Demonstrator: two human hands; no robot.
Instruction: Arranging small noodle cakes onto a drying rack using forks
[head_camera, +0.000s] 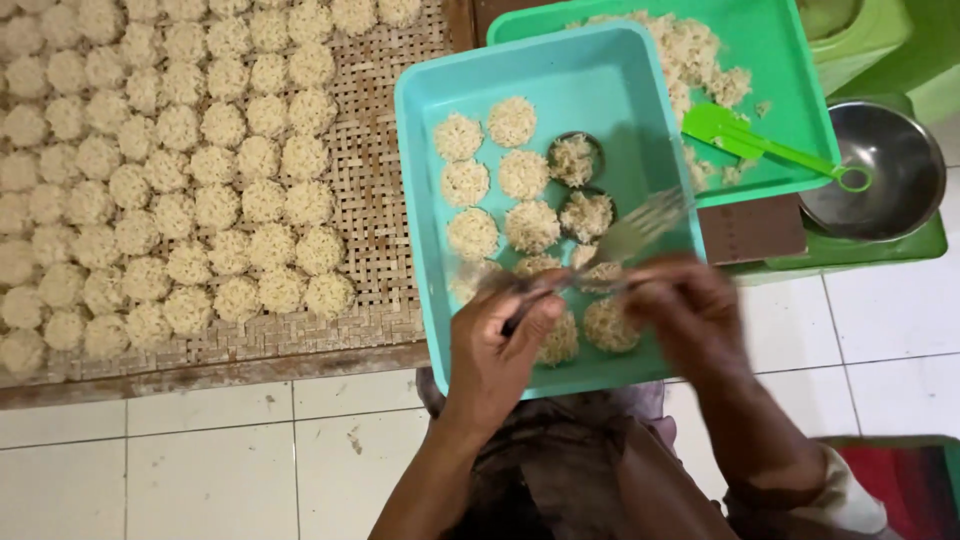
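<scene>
Over the teal tray (430, 200), the left hand (500, 350) closes on a fork (640, 230); the blurred right hand (690, 310) seems pinched on it too, pressing noodle rounds (530, 225). Next, steady lifting. Beyond, a woven mat (385, 200) holds finished rounds.

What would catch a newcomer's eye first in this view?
Rows of pale noodle rounds cover the woven mat at left. At centre, a teal tray holds more rounds, where the left hand and right hand work two forks. A green spatula lies in the tray behind.
</scene>
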